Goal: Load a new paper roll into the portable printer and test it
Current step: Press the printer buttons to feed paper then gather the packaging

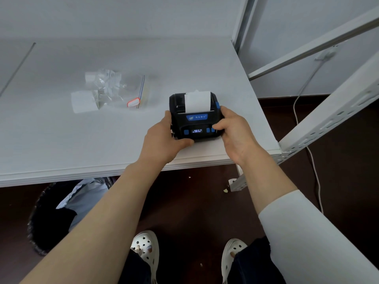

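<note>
Our left hand (164, 138) and right hand (235, 132) clasp the black-and-blue portable printer (194, 119), fingers (218, 126) curled round its sides, white paper strip (197, 103) up, near the pale counter (82, 140) right edge

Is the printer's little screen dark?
No, the small screen on the printer is lit, showing white characters between the blue buttons.

White table (61, 140) carries a black printer (194, 119) and clear plastic bag (114, 89)
</note>
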### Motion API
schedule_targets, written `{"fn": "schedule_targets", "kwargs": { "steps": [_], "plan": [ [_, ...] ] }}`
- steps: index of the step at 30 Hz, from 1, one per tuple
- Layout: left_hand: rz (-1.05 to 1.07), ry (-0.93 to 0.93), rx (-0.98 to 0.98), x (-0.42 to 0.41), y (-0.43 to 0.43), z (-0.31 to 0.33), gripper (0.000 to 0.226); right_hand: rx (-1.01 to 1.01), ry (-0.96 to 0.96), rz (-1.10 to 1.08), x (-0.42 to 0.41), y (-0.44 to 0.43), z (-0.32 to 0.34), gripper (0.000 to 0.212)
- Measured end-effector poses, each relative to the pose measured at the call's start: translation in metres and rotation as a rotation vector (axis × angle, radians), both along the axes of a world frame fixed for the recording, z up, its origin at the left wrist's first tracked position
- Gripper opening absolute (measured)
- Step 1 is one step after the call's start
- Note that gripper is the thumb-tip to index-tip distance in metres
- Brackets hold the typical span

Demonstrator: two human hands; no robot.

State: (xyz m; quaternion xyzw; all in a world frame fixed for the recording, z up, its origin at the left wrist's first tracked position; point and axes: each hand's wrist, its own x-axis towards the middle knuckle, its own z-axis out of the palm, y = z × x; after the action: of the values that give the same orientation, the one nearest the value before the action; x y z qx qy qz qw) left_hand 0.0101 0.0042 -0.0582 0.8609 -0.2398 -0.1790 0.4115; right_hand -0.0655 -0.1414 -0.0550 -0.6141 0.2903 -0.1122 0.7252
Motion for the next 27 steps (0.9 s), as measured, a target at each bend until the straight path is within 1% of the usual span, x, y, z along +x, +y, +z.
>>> {"fn": "schedule_targets", "kwargs": {
  "steps": [6, 12, 14, 20, 27],
  "plan": [
    [0.000, -0.030, 0.029, -0.0001, 0.0005, 0.0016, 0.054, -0.086, 0.053, 0.057, -0.0028, -0.0038, -0.0016, 0.050],
    [0.002, -0.030, 0.025, 0.0010, 0.0000, 0.0019, 0.058, -0.075, 0.029, 0.073, -0.0032, 0.0006, 0.0011, 0.066],
    [0.003, -0.031, 0.025, 0.0011, 0.0001, 0.0018, 0.058, -0.072, 0.019, 0.074, -0.0032, 0.0007, 0.0019, 0.067],
    [0.005, -0.037, 0.028, 0.0015, 0.0002, 0.0019, 0.058, -0.068, 0.008, 0.086, -0.0045, -0.0007, 0.0012, 0.066],
    [0.004, -0.030, 0.027, 0.0013, 0.0001, 0.0015, 0.060, -0.079, 0.001, 0.072, -0.0033, -0.0016, -0.0019, 0.055]
  ]
}}
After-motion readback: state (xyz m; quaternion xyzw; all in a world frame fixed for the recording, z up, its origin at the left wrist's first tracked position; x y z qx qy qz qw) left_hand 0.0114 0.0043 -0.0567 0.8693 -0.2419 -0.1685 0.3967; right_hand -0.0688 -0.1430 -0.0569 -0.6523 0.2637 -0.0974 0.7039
